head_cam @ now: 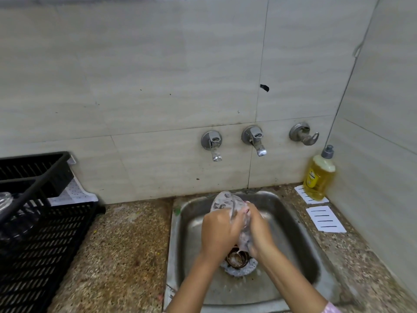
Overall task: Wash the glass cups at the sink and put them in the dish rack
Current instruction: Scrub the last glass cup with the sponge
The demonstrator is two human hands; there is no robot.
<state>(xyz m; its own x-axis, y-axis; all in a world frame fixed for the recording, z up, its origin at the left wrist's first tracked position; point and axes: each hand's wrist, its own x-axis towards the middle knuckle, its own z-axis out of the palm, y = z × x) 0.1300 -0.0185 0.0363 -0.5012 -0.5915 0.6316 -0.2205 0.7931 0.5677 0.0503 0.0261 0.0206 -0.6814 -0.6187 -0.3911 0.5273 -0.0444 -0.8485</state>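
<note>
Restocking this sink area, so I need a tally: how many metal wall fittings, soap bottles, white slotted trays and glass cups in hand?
Metal wall fittings: 3
Soap bottles: 1
White slotted trays: 2
Glass cups, gripped by left hand and right hand: 1
Total: 7

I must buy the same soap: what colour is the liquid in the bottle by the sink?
Yellow; the soap bottle shows best in the head view.
</note>
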